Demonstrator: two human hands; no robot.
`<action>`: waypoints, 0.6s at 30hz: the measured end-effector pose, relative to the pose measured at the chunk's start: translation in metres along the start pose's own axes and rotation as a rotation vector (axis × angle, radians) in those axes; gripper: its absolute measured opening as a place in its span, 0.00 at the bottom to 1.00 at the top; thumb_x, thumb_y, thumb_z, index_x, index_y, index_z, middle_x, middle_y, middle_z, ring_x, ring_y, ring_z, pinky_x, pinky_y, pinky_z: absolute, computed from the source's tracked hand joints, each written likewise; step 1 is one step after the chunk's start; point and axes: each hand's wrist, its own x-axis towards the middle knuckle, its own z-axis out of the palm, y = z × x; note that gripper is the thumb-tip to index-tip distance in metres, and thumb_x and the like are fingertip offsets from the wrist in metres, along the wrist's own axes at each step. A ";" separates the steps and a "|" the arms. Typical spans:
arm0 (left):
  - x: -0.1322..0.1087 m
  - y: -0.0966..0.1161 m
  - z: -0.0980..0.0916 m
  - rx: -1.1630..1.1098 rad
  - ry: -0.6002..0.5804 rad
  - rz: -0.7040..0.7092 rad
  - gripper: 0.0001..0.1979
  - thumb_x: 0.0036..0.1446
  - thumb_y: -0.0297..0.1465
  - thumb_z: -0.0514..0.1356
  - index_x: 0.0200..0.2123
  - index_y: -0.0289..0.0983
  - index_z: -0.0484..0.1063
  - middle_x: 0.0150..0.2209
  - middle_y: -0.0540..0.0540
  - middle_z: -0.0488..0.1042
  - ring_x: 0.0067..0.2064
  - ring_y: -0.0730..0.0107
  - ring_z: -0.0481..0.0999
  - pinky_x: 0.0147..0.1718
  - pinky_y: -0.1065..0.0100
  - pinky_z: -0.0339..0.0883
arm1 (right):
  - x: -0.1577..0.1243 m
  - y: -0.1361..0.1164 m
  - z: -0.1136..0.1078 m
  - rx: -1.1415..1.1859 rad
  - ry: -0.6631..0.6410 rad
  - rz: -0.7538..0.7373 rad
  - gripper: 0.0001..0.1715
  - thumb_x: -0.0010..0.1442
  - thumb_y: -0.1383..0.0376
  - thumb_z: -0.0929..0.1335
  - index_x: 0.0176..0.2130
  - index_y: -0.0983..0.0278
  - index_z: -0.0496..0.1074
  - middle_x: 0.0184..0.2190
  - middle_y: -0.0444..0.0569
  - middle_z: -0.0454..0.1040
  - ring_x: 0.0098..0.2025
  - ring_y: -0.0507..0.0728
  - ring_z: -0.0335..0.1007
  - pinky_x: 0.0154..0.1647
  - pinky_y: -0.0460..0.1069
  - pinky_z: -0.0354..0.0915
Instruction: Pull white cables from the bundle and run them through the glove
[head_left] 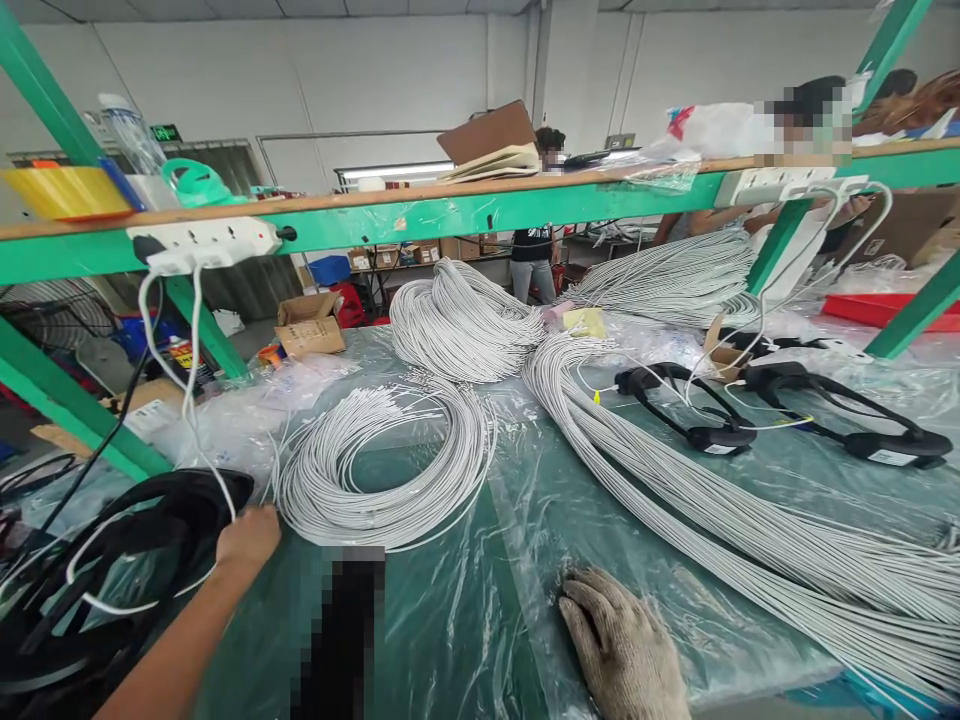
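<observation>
My left hand (pixel 251 535), bare and closed with its fingers turned out of sight, is between the left edge of a coil of thin white cables (pixel 382 533) and a bundle of black headset straps (pixel 142 535). A white power cord (pixel 214 465) runs down right beside it; whether the hand holds anything is hidden. My right hand (pixel 622 640), in a knitted beige work glove, rests on the plastic-covered table (pixel 465 620) with loosely bent fingers and nothing visible in it. To its right, a long bundle of white cables (pixel 675 500) stretches toward the right edge.
Behind the coil lie a larger heap of white cables (pixel 465 325) and another bundle (pixel 667 280). Two black headsets (pixel 686 405) lie at the right. A green shelf frame (pixel 420 220) crosses above, carrying power strips (pixel 206 243). Other people are beyond it.
</observation>
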 end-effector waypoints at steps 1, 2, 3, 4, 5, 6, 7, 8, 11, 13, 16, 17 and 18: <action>-0.005 0.003 0.005 0.030 0.008 -0.008 0.09 0.68 0.30 0.59 0.46 0.32 0.75 0.44 0.44 0.81 0.42 0.68 0.81 0.44 0.61 0.79 | 0.000 0.000 0.000 0.002 -0.004 0.005 0.18 0.71 0.51 0.64 0.49 0.51 0.82 0.56 0.45 0.80 0.59 0.67 0.76 0.55 0.61 0.73; -0.010 0.005 0.009 0.057 0.026 -0.015 0.10 0.68 0.30 0.58 0.48 0.32 0.75 0.47 0.43 0.80 0.44 0.67 0.81 0.44 0.61 0.79 | 0.000 -0.001 0.000 0.005 -0.012 0.008 0.19 0.72 0.51 0.64 0.49 0.52 0.82 0.56 0.46 0.79 0.59 0.67 0.75 0.55 0.62 0.73; -0.015 0.007 0.013 0.081 0.046 -0.021 0.11 0.69 0.29 0.57 0.50 0.32 0.74 0.49 0.41 0.79 0.46 0.66 0.81 0.45 0.61 0.79 | -0.001 -0.001 0.000 0.008 -0.024 0.009 0.19 0.72 0.51 0.64 0.49 0.52 0.82 0.56 0.46 0.79 0.59 0.67 0.75 0.56 0.62 0.73; -0.020 0.007 0.016 0.102 0.063 -0.023 0.12 0.69 0.29 0.57 0.51 0.31 0.73 0.51 0.40 0.78 0.49 0.64 0.80 0.46 0.60 0.78 | -0.001 -0.002 0.000 0.010 -0.035 0.009 0.19 0.72 0.51 0.64 0.50 0.52 0.82 0.57 0.46 0.79 0.59 0.67 0.75 0.56 0.62 0.73; -0.025 0.007 0.018 0.119 0.077 -0.023 0.12 0.69 0.29 0.57 0.52 0.31 0.73 0.52 0.39 0.78 0.51 0.63 0.80 0.47 0.60 0.78 | -0.002 -0.002 0.000 0.008 -0.045 0.011 0.20 0.72 0.51 0.64 0.50 0.52 0.82 0.57 0.46 0.79 0.60 0.67 0.75 0.55 0.62 0.73; -0.030 0.007 0.020 0.133 0.086 -0.022 0.12 0.69 0.29 0.56 0.52 0.30 0.73 0.52 0.38 0.78 0.53 0.62 0.79 0.48 0.60 0.78 | -0.002 -0.001 0.000 0.005 -0.054 0.014 0.20 0.72 0.50 0.63 0.50 0.52 0.82 0.57 0.46 0.79 0.60 0.68 0.75 0.55 0.62 0.74; -0.035 0.005 0.022 0.144 0.092 -0.021 0.12 0.69 0.28 0.56 0.52 0.30 0.73 0.52 0.38 0.78 0.54 0.61 0.79 0.49 0.60 0.77 | -0.003 0.000 0.002 -0.001 -0.061 0.019 0.21 0.72 0.50 0.63 0.50 0.52 0.82 0.58 0.46 0.79 0.60 0.68 0.74 0.55 0.62 0.74; -0.040 0.003 0.024 0.154 0.097 -0.025 0.12 0.69 0.28 0.56 0.51 0.29 0.73 0.51 0.38 0.78 0.54 0.61 0.79 0.49 0.60 0.77 | -0.003 0.003 0.003 -0.007 -0.066 0.025 0.21 0.72 0.49 0.63 0.51 0.52 0.81 0.58 0.46 0.78 0.61 0.68 0.74 0.56 0.62 0.74; -0.054 -0.005 0.026 0.173 0.109 -0.040 0.12 0.71 0.28 0.53 0.49 0.29 0.74 0.47 0.39 0.80 0.50 0.62 0.81 0.45 0.62 0.78 | -0.003 0.010 0.009 -0.004 -0.095 0.007 0.22 0.71 0.47 0.64 0.52 0.49 0.81 0.59 0.43 0.78 0.60 0.67 0.75 0.54 0.61 0.76; -0.061 -0.011 0.028 0.173 0.111 -0.043 0.13 0.71 0.29 0.52 0.48 0.29 0.75 0.44 0.40 0.80 0.46 0.64 0.82 0.42 0.62 0.78 | -0.003 0.013 0.011 -0.001 -0.107 -0.001 0.22 0.71 0.46 0.64 0.53 0.48 0.81 0.59 0.42 0.78 0.60 0.66 0.75 0.54 0.60 0.76; -0.063 -0.017 0.029 0.155 0.115 -0.037 0.15 0.72 0.32 0.51 0.48 0.31 0.75 0.42 0.42 0.81 0.41 0.66 0.83 0.40 0.62 0.79 | -0.004 0.013 0.011 -0.009 -0.097 0.016 0.23 0.72 0.47 0.62 0.53 0.49 0.80 0.60 0.42 0.77 0.62 0.67 0.73 0.56 0.62 0.75; -0.061 -0.018 0.029 0.146 0.124 -0.037 0.16 0.73 0.32 0.50 0.50 0.31 0.75 0.42 0.42 0.81 0.41 0.66 0.83 0.40 0.62 0.79 | -0.004 0.012 0.011 -0.008 -0.091 0.016 0.23 0.72 0.47 0.62 0.53 0.50 0.80 0.60 0.43 0.77 0.62 0.67 0.73 0.57 0.62 0.74; -0.058 -0.017 0.030 0.138 0.136 -0.039 0.16 0.73 0.32 0.49 0.53 0.31 0.74 0.44 0.42 0.80 0.42 0.66 0.83 0.41 0.62 0.79 | -0.005 0.012 0.011 -0.003 -0.087 0.009 0.23 0.72 0.47 0.62 0.53 0.50 0.80 0.60 0.43 0.77 0.62 0.67 0.73 0.57 0.62 0.74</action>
